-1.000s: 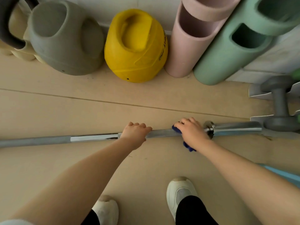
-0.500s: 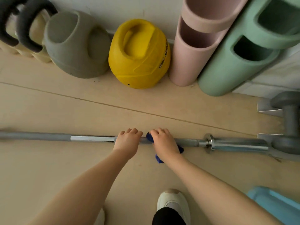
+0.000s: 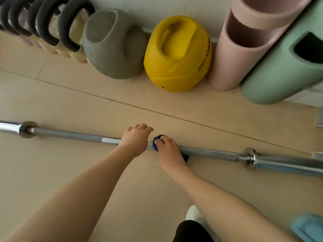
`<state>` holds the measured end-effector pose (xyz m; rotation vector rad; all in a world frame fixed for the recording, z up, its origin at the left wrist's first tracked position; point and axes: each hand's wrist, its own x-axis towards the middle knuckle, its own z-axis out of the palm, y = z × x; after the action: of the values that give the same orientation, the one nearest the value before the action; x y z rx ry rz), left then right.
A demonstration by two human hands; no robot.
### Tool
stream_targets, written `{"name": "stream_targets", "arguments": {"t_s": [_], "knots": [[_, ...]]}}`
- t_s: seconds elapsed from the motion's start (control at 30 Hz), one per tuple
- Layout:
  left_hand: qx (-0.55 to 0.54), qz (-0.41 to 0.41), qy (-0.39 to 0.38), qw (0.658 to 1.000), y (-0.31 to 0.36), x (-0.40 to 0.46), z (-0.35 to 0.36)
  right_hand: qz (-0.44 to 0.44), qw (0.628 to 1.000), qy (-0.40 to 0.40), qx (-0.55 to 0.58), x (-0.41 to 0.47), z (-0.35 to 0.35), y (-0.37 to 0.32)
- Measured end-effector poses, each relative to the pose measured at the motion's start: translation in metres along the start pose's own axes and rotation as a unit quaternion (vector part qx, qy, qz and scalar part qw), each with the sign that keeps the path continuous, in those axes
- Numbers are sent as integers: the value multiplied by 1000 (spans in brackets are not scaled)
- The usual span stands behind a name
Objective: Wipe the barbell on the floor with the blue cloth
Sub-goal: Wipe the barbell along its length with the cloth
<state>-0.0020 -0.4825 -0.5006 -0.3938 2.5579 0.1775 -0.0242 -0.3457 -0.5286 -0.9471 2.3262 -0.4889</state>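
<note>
A long steel barbell (image 3: 211,153) lies across the wooden floor from left to right, with a collar near each end. My left hand (image 3: 135,139) grips the bar near its middle, fingers curled over it. Right beside it, my right hand (image 3: 167,151) holds the blue cloth (image 3: 155,143) wrapped round the bar; only a bit of cloth shows at the fingertips and a dark bit behind the wrist.
Along the wall stand a row of kettlebells (image 3: 52,27), a grey weight (image 3: 113,44), a yellow weight (image 3: 176,55), pink (image 3: 244,41) and green (image 3: 283,63) foam rollers. A light blue object (image 3: 309,227) lies bottom right, beside my white shoe (image 3: 194,213).
My right hand has slid the cloth leftward along the bar, from by the right collar to just beside my left hand. The view has shifted left, showing the left collar.
</note>
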Motion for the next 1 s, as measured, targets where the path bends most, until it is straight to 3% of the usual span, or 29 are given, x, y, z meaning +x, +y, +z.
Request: {"name": "stream_targets", "arguments": {"t_s": [0.17,0.3,0.43,0.53,0.63,0.83,0.9,1.0], "knots": [[2,-19,-8,1000,-52,-5,7,117,992,2,-41,10,-2,4],[7,-9,-18,1000,-84,-9,15,74,997,-4,-28,39,25,-54],[17,0,-41,999,-122,-12,19,9,999,-35,-27,44,23,-53],[34,23,-60,997,-155,-12,21,84,992,-11,-97,41,10,-35],[109,61,-81,989,-186,-8,22,129,990,-13,-48,46,19,-61],[88,33,-64,994,-214,-4,34,15,999,-40,22,64,44,-126],[61,39,-40,997,-218,-8,38,24,998,-35,-53,63,41,-119],[19,45,-1,999,-224,-11,43,129,981,-16,-145,57,38,-105]]}}
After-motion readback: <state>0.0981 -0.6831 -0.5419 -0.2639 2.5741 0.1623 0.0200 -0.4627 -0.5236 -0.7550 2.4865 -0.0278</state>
